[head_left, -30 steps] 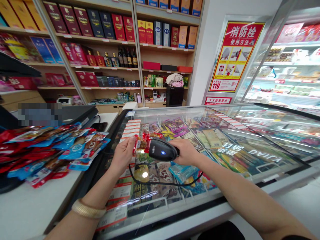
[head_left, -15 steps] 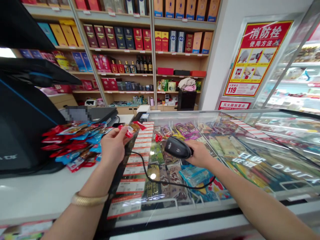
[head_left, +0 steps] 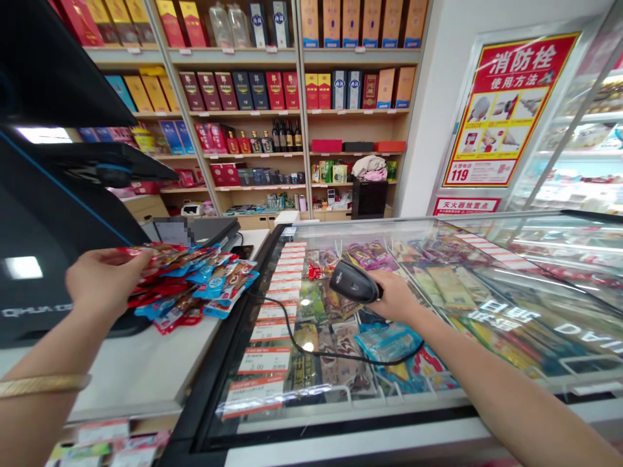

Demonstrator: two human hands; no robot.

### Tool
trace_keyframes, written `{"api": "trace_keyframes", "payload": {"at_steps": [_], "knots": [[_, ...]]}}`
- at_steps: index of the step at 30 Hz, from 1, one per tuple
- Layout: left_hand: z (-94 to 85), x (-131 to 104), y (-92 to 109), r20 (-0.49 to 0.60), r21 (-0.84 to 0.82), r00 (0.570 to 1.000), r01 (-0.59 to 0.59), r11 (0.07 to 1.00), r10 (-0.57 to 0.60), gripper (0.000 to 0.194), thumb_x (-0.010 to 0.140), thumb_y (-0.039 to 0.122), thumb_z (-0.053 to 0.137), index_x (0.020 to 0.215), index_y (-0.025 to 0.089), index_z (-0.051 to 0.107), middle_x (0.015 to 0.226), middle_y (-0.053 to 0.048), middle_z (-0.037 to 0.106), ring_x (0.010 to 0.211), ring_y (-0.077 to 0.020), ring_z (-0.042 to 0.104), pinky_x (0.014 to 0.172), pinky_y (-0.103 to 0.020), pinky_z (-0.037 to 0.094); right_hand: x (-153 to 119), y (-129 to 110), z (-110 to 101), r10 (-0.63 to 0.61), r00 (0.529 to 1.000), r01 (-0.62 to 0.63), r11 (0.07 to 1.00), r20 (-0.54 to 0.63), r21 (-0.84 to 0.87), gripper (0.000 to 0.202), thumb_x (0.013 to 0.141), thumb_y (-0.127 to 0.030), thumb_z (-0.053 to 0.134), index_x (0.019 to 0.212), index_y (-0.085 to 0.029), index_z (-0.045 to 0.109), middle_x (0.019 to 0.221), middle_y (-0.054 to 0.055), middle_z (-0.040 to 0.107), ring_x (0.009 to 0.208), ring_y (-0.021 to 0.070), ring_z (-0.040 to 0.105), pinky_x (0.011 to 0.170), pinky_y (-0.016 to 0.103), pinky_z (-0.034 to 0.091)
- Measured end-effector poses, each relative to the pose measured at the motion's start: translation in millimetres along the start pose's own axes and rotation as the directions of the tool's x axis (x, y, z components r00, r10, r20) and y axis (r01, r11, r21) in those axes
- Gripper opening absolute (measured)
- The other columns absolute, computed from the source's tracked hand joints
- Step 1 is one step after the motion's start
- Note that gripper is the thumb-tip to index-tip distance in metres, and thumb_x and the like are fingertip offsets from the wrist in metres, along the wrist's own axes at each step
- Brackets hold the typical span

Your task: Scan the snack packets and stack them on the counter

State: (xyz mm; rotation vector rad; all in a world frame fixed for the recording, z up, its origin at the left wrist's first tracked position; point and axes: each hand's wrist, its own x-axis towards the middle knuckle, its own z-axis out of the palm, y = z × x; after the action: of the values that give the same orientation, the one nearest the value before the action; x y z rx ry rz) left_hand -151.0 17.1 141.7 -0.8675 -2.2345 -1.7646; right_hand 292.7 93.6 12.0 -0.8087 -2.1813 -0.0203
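Observation:
My right hand (head_left: 396,295) is closed round the handle of a black barcode scanner (head_left: 355,283), held above the glass of a chest freezer (head_left: 233,441). The scanner's head points left, and its black cable (head_left: 335,355) loops below it. On the white counter lies a heap of small red and blue snack packets (head_left: 209,279). At the heap's left side, my left hand (head_left: 104,279) has its fingers closed on a red snack packet (head_left: 146,254); the fingertips are partly hidden. A small red packet (head_left: 315,271) shows left of the scanner.
A black checkout terminal (head_left: 63,214) stands to the left, its screen overhanging the counter (head_left: 136,370). Price labels (head_left: 263,360) line the freezer's left side, with wrapped ice creams under the glass. Shelves of boxes and bottles (head_left: 277,136) stand behind.
My left hand has moved left and back from the freezer's edge to the heap's far left side. The heap now spreads further right. My right hand still holds the scanner above the glass.

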Motion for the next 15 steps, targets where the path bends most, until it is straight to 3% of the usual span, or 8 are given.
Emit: {"api": "trace_keyframes", "payload": {"at_steps": [4, 7, 9, 11, 13, 15], "knots": [[-7.0, 0.2, 3.2, 0.095, 0.276, 0.995, -0.023, 0.961, -0.003, 0.042, 0.05, 0.024, 0.079, 0.069, 0.022, 0.041, 0.068, 0.003, 0.051, 0.089, -0.0279, 0.062, 0.092, -0.052, 0.047, -2.0, 6.8, 2.6, 0.013, 1.0, -0.013, 1.0, -0.004, -0.013, 0.034, 0.072, -0.028, 0.062, 0.104, -0.018, 0.066, 0.099, 0.011, 0.072, 0.089, 0.0251, 0.068, 0.079, 0.034, 0.051], [-4.4, 3.1, -1.8, 0.197, 0.376, 0.979, -0.132, 0.917, 0.06, 0.037, 0.057, 0.033, 0.076, 0.08, 0.02, 0.05, 0.089, -0.008, 0.06, 0.111, -0.0351, 0.055, 0.099, -0.055, 0.041, -2.3, 10.4, 3.3, 0.034, 0.999, -0.034, 0.999, 0.007, -0.039, 0.034, 0.071, -0.029, 0.062, 0.103, -0.018, 0.066, 0.098, 0.011, 0.073, 0.089, 0.0252, 0.068, 0.078, 0.034, 0.051], [-1.3, 4.6, -7.6, 0.161, 0.415, 0.985, -0.13, 0.901, 0.068, 0.048, 0.059, 0.037, 0.075, 0.098, 0.015, 0.057, 0.113, -0.018, 0.058, 0.121, -0.0395, 0.048, 0.1, -0.058, 0.039, -1.6, 10.9, 2.9, 0.04, 0.999, -0.04, 0.998, 0.004, -0.049, 0.035, 0.071, -0.029, 0.063, 0.104, -0.019, 0.067, 0.097, 0.011, 0.073, 0.087, 0.0252, 0.068, 0.077, 0.034, 0.051], [2.0, 3.7, -12.4, 0.075, 0.418, 0.992, -0.121, 0.901, 0.098, 0.065, 0.062, 0.042, 0.073, 0.118, 0.012, 0.057, 0.131, -0.025, 0.046, 0.125, -0.0419, 0.045, 0.1, -0.06, 0.037, -0.6, 10.5, 2.1, 0.052, 0.999, -0.053, 0.997, -0.014, -0.06, 0.034, 0.071, -0.029, 0.064, 0.104, -0.019, 0.067, 0.095, 0.01, 0.073, 0.085, 0.0254, 0.068, 0.075, 0.034, 0.051], [6.7, -0.7, -14.2, 0.013, 0.395, 0.977, -0.199, 0.897, 0.212, 0.069, 0.067, 0.044, 0.068, 0.127, 0.011, 0.056, 0.134, -0.027, 0.041, 0.125, -0.0418, 0.045, 0.101, -0.06, 0.036, 0.3, 10.1, 1.4, 0.071, 0.997, -0.073, 0.995, -0.031, -0.068, 0.032, 0.072, -0.032, 0.065, 0.101, -0.02, 0.067, 0.092, 0.01, 0.073, 0.083, 0.0255, 0.068, 0.073, 0.033, 0.051], [15.4, -9.9, -12.9, 0.005, 0.362, 0.922, -0.363, 0.859, 0.388, 0.066, 0.071, 0.043, 0.064, 0.126, 0.008, 0.057, 0.125, -0.026, 0.046, 0.124, -0.041, 0.044, 0.1, -0.058, 0.037, 0.8, 10.3, 1.2, 0.091, 0.995, -0.094, 0.993, -0.051, -0.071, 0.03, 0.072, -0.034, 0.067, 0.098, -0.02, 0.067, 0.09, 0.009, 0.073, 0.082, 0.0256, 0.068, 0.073, 0.033, 0.051]]}}
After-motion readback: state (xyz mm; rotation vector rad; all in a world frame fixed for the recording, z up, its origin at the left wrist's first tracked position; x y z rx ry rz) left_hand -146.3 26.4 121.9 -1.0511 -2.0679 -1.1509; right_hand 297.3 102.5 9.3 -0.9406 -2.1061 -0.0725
